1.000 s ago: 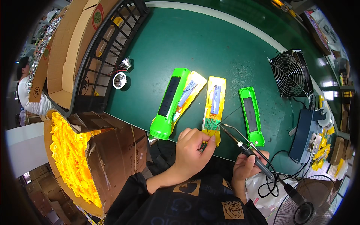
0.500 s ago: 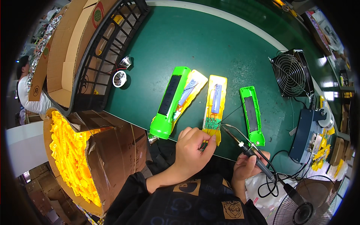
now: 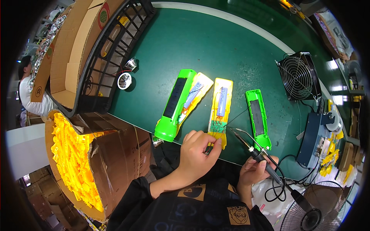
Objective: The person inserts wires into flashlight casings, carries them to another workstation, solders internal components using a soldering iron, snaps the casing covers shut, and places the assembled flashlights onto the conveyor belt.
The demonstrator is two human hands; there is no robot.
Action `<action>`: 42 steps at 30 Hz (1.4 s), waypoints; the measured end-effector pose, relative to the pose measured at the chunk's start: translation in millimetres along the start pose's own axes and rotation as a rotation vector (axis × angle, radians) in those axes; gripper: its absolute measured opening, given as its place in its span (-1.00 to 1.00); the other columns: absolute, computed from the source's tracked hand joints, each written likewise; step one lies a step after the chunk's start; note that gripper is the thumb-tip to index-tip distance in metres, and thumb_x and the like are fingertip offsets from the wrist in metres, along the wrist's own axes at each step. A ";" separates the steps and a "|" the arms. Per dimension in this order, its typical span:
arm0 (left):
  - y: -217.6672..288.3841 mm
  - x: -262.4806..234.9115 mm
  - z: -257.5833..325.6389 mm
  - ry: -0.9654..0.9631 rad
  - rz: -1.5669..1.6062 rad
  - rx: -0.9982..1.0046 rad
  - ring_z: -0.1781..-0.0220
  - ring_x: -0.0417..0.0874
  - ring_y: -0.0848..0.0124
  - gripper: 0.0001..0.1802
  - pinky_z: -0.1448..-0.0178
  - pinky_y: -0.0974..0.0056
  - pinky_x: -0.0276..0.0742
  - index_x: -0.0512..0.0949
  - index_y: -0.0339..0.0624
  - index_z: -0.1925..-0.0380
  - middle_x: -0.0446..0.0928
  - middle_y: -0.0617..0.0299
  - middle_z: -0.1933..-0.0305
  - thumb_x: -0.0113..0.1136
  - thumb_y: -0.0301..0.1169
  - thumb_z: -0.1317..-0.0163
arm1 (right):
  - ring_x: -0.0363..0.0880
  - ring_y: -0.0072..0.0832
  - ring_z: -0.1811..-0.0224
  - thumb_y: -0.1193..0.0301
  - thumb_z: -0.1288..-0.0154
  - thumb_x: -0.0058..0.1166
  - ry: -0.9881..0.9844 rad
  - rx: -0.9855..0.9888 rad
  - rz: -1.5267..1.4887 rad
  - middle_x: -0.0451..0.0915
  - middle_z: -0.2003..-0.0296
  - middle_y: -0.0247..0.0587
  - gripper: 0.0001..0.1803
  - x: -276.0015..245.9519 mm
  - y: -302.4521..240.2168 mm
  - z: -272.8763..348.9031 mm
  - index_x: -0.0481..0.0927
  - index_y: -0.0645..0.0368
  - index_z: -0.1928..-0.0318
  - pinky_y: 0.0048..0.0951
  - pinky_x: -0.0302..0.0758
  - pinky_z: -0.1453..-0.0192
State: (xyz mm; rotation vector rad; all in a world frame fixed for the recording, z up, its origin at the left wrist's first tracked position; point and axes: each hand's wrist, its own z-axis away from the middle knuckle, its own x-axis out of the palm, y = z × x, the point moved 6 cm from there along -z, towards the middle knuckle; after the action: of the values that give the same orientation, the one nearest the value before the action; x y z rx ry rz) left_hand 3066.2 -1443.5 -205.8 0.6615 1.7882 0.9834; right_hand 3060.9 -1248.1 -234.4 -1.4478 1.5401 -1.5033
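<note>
Little change from a second ago: left hand (image 3: pixel 197 152) stays curled at the near end of the yellow torch half (image 3: pixel 220 109), fingers pinched on its lower edge by the small green circuit board (image 3: pixel 217 126); the hand has crept slightly toward the board. Right hand (image 3: pixel 254 172) stays closed round the black soldering iron (image 3: pixel 259 158), tip aimed at the board, very close, contact not clear.

Yellow torch half lies open-side up on the green table (image 3: pixel 216 42), near the front edge, between a green torch body (image 3: pixel 175 104) with a second yellow half (image 3: pixel 196 92) against it on the left and a green cover (image 3: pixel 258 119) on the right. All unmoved.

Black fan (image 3: pixel 298 77) and blue box unit (image 3: pixel 317 139) sit right. Two silver reflectors (image 3: pixel 125 80) lie left by a black crate (image 3: pixel 111 57). A carton of yellow parts (image 3: pixel 73 161) stands off the table's left corner. Far half of table is free room.
</note>
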 end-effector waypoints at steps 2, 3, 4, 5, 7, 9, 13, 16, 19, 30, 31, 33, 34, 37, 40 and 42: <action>0.0 0.0 0.2 -0.002 -0.008 -0.006 0.69 0.20 0.41 -0.85 0.58 0.32 0.08 0.41 -0.22 0.72 0.18 0.27 0.77 0.21 -0.56 0.14 | 0.11 -0.67 0.87 0.36 -0.15 -0.08 0.005 0.000 -0.003 0.32 0.73 -0.24 -0.75 -0.4 0.6 0.2 0.21 0.25 0.34 -0.71 0.11 0.79; -0.9 0.2 0.4 -0.001 -0.009 -0.010 0.69 0.20 0.41 -0.85 0.58 0.32 0.08 0.41 -0.22 0.72 0.18 0.27 0.77 0.21 -0.56 0.14 | 0.11 -0.67 0.87 0.35 -0.15 -0.07 0.011 0.000 -0.003 0.33 0.73 -0.24 -0.75 -0.7 0.7 0.3 0.21 0.25 0.34 -0.71 0.11 0.79; -1.4 0.3 0.6 -0.001 -0.010 -0.015 0.69 0.20 0.41 -0.85 0.58 0.33 0.08 0.42 -0.22 0.72 0.18 0.27 0.77 0.21 -0.55 0.15 | 0.11 -0.67 0.87 0.35 -0.15 -0.07 0.012 -0.001 -0.004 0.33 0.73 -0.24 -0.75 -0.7 0.4 0.2 0.21 0.25 0.34 -0.71 0.11 0.79; -1.1 0.3 0.9 -0.002 -0.011 -0.013 0.69 0.20 0.41 -0.85 0.58 0.33 0.08 0.42 -0.22 0.72 0.18 0.27 0.77 0.21 -0.55 0.15 | 0.11 -0.67 0.87 0.35 -0.15 -0.07 0.011 0.003 -0.001 0.33 0.73 -0.24 -0.75 -0.4 0.2 0.1 0.21 0.25 0.34 -0.71 0.10 0.79; -1.2 0.8 1.1 -0.008 -0.017 -0.026 0.68 0.21 0.41 -0.87 0.58 0.33 0.08 0.44 -0.22 0.71 0.18 0.27 0.77 0.22 -0.54 0.15 | 0.12 -0.67 0.86 0.35 -0.14 -0.07 0.011 0.005 0.001 0.33 0.73 -0.24 -0.74 -0.2 -0.5 0.0 0.21 0.25 0.34 -0.71 0.10 0.79; 1.6 0.3 -0.2 -0.008 -0.021 -0.026 0.68 0.21 0.41 -0.88 0.58 0.33 0.09 0.45 -0.22 0.69 0.18 0.26 0.77 0.22 -0.53 0.15 | 0.12 -0.67 0.86 0.35 -0.14 -0.06 0.009 0.008 0.002 0.33 0.73 -0.24 -0.74 0.1 -0.9 0.1 0.21 0.25 0.34 -0.72 0.11 0.79; 5.9 0.2 -1.7 -0.010 -0.058 0.002 0.68 0.22 0.41 -0.91 0.59 0.32 0.09 0.49 -0.21 0.65 0.20 0.26 0.76 0.24 -0.51 0.14 | 0.13 -0.67 0.85 0.36 -0.14 -0.05 -0.002 0.002 -0.024 0.33 0.72 -0.24 -0.75 0.6 -1.8 -0.4 0.21 0.25 0.34 -0.72 0.12 0.78; 4.3 1.8 -0.1 -0.014 -0.086 0.014 0.68 0.24 0.40 -0.91 0.59 0.33 0.09 0.49 -0.20 0.64 0.21 0.27 0.76 0.23 -0.51 0.13 | 0.26 -0.60 0.82 0.30 -0.13 0.00 0.005 0.030 -0.029 0.34 0.74 -0.20 -0.69 -2.1 -0.8 -0.2 0.21 0.25 0.34 -0.69 0.23 0.78; 4.8 0.6 1.4 -0.036 -0.130 0.030 0.67 0.25 0.39 -0.92 0.59 0.32 0.09 0.48 -0.19 0.64 0.21 0.28 0.75 0.21 -0.51 0.12 | 0.26 -0.61 0.82 0.31 -0.14 -0.02 -0.007 0.027 -0.024 0.34 0.74 -0.20 -0.70 -2.8 -0.5 0.2 0.21 0.25 0.34 -0.69 0.22 0.77; 15.6 2.9 3.6 -0.078 -0.192 0.003 0.30 0.36 0.14 -0.53 0.25 0.21 0.30 0.25 -0.26 0.32 0.29 0.04 0.33 0.30 -0.40 0.19 | 0.43 -0.52 0.55 0.34 -0.25 -0.22 0.159 0.133 -0.225 0.44 0.54 -0.19 -0.79 5.3 -4.5 -5.2 0.25 0.23 0.21 -0.46 0.48 0.43; 12.5 7.6 3.7 -0.142 -0.235 -0.012 0.25 0.34 0.12 -0.45 0.22 0.22 0.32 0.19 -0.28 0.28 0.26 0.01 0.28 0.32 -0.41 0.21 | 0.48 -0.48 0.45 0.35 -0.26 -0.24 0.225 0.203 -0.254 0.47 0.49 -0.17 -0.79 4.7 -2.8 -5.3 0.26 0.22 0.19 -0.37 0.54 0.30; 13.2 5.9 -1.5 -0.120 -0.246 0.015 0.24 0.35 0.11 -0.47 0.18 0.21 0.31 0.20 -0.29 0.29 0.28 0.00 0.28 0.31 -0.42 0.20 | 0.52 -0.44 0.34 0.36 -0.28 -0.27 0.025 0.140 -0.299 0.49 0.42 -0.13 -0.81 3.2 0.5 -11.6 0.29 0.20 0.19 -0.19 0.50 0.10; 12.0 4.9 -4.5 -0.105 -0.258 0.027 0.23 0.36 0.10 -0.49 0.15 0.21 0.30 0.21 -0.29 0.31 0.30 -0.01 0.28 0.31 -0.42 0.19 | 0.52 -0.44 0.33 0.37 -0.28 -0.27 0.049 0.145 -0.332 0.49 0.42 -0.13 -0.82 4.6 3.0 -15.6 0.29 0.20 0.20 -0.16 0.48 0.06; 8.3 4.9 -20.1 -0.082 -0.258 0.086 0.18 0.37 0.07 -0.51 0.11 0.18 0.30 0.21 -0.30 0.31 0.34 -0.05 0.25 0.29 -0.43 0.18 | 0.46 -0.52 0.48 0.38 -0.30 -0.28 0.142 0.144 -0.374 0.46 0.53 -0.19 -0.85 14.1 4.5 -34.7 0.31 0.19 0.25 -0.12 0.40 -0.03; 10.1 0.5 -35.2 -0.067 -0.261 0.144 0.18 0.37 0.05 -0.53 0.11 0.14 0.30 0.23 -0.30 0.29 0.36 -0.04 0.24 0.27 -0.48 0.19 | 0.22 -0.62 0.64 0.36 -0.31 -0.27 0.191 0.184 -0.419 0.35 0.69 -0.29 -0.85 20.0 15.1 -57.5 0.30 0.16 0.33 -0.14 0.36 -0.09; 1.5 -1.6 -41.4 -0.120 -0.318 0.095 0.10 0.37 0.07 -0.47 0.05 0.15 0.31 0.26 -0.31 0.21 0.38 -0.03 0.18 0.30 -0.43 0.18 | 0.23 -0.62 0.64 0.36 -0.31 -0.26 0.201 0.164 -0.431 0.35 0.68 -0.29 -0.85 24.2 13.0 -65.9 0.30 0.17 0.33 -0.16 0.37 -0.09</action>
State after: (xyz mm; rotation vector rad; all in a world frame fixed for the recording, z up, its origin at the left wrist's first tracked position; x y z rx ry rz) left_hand 3028.8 -1457.7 -194.6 0.4642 1.7738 0.6350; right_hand 2990.3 -1250.0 -224.1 -1.6418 1.2227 -2.0277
